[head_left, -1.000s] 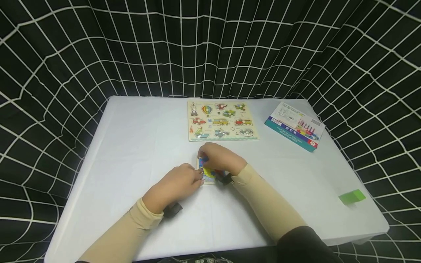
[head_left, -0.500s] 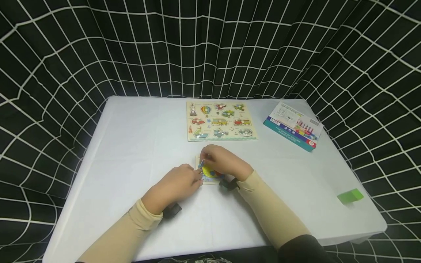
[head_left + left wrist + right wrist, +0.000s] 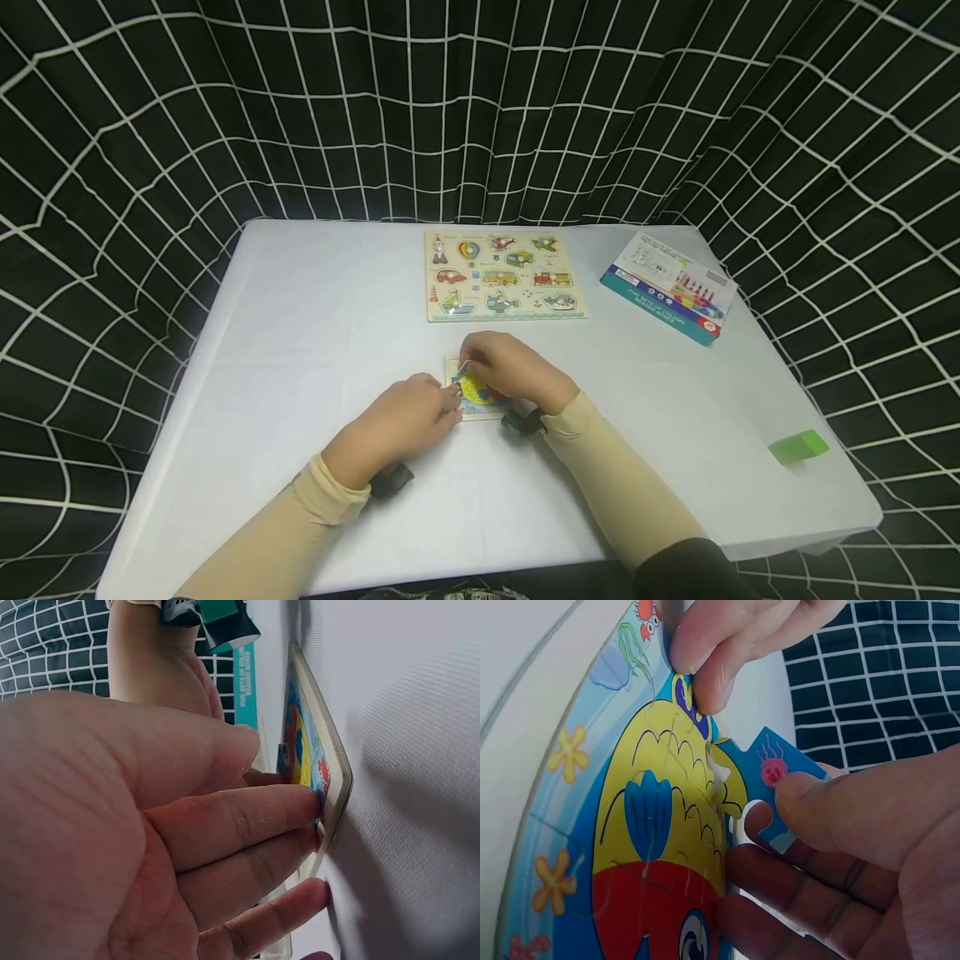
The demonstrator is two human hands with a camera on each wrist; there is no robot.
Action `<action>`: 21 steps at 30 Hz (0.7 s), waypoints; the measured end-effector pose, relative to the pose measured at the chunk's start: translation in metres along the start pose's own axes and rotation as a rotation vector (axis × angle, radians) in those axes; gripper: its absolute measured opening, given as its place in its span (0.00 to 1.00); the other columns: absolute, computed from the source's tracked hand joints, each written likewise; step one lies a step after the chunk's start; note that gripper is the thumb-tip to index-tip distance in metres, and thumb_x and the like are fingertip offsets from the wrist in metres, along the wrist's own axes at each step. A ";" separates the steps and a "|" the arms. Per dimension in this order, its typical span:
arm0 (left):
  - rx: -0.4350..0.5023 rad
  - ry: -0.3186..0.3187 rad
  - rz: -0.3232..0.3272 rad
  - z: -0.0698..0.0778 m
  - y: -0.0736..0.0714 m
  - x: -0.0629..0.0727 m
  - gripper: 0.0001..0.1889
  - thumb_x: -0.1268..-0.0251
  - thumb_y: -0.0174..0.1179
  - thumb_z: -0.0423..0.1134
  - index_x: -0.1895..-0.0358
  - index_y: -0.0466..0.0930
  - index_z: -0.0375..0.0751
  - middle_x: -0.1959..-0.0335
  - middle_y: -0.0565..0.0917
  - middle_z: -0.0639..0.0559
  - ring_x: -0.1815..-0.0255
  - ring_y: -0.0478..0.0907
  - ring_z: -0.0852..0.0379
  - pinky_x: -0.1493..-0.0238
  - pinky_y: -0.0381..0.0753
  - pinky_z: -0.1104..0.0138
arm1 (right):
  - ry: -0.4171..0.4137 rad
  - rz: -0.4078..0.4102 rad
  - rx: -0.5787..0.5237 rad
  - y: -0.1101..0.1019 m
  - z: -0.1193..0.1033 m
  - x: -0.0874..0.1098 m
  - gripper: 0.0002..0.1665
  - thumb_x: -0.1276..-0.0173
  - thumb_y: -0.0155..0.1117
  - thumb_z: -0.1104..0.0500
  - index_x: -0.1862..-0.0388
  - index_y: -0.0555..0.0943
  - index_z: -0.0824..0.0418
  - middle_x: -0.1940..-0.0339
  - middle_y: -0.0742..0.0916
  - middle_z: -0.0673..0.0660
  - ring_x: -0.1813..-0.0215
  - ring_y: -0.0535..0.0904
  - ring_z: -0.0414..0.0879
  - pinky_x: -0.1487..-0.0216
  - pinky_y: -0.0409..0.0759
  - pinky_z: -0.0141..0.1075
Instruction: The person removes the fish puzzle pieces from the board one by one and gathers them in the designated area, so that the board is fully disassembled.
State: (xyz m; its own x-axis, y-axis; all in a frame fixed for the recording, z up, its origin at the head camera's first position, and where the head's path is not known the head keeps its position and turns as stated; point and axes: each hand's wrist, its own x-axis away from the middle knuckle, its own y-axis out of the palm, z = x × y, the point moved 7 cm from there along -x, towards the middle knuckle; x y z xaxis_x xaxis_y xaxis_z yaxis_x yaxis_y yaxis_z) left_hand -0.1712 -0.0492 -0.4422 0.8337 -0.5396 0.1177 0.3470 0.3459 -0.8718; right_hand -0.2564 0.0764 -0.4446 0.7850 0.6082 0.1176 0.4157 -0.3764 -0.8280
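From the head camera, both hands meet over a small fish puzzle lying mid-table: the left hand rests at its left edge, the right hand curls over its top. Beyond them lie a vehicle board, a box to the right and a green block near the right edge. In the left wrist view, nearly straight fingers press against the puzzle's rim; they seem to brace it rather than grip. In the right wrist view, thumb and fingers below pinch a blue piece with a pink jellyfish, held at a gap beside the yellow fish, while left fingertips touch the puzzle's top.
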 end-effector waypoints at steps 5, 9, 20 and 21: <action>-0.004 0.001 0.005 -0.002 0.001 -0.001 0.19 0.17 0.61 0.45 0.34 0.88 0.42 0.29 0.85 0.48 0.31 0.82 0.45 0.29 0.81 0.48 | 0.002 0.069 -0.084 -0.014 0.004 0.004 0.02 0.20 0.67 0.61 0.55 0.86 0.56 0.58 0.89 0.50 0.57 0.82 0.45 0.47 0.83 0.43; -0.004 0.007 0.014 -0.002 0.002 -0.003 0.18 0.18 0.62 0.44 0.35 0.89 0.43 0.29 0.85 0.48 0.31 0.83 0.45 0.29 0.81 0.48 | 0.027 0.197 -0.161 -0.043 0.018 0.013 0.03 0.20 0.68 0.62 0.52 0.86 0.57 0.53 0.91 0.53 0.52 0.86 0.49 0.46 0.87 0.47; 0.023 -0.021 0.014 -0.004 0.003 -0.001 0.17 0.19 0.63 0.44 0.36 0.89 0.42 0.29 0.85 0.49 0.30 0.82 0.44 0.28 0.79 0.48 | 0.266 0.102 -0.114 -0.063 0.084 0.038 0.13 0.19 0.65 0.63 0.43 0.91 0.62 0.45 0.92 0.59 0.45 0.83 0.53 0.34 0.83 0.53; 0.024 -0.022 0.015 -0.004 0.004 -0.001 0.17 0.19 0.64 0.44 0.36 0.90 0.42 0.29 0.85 0.49 0.30 0.82 0.44 0.27 0.79 0.49 | 0.278 0.076 -0.110 -0.059 0.087 0.039 0.12 0.19 0.66 0.63 0.44 0.91 0.62 0.46 0.93 0.59 0.45 0.83 0.53 0.35 0.83 0.52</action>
State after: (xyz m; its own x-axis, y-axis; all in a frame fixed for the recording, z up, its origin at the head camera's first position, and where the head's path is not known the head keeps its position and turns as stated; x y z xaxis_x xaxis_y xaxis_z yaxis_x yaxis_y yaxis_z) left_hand -0.1725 -0.0506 -0.4476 0.8481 -0.5171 0.1155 0.3443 0.3722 -0.8619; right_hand -0.2904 0.1833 -0.4388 0.9048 0.3670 0.2159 0.3867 -0.4961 -0.7774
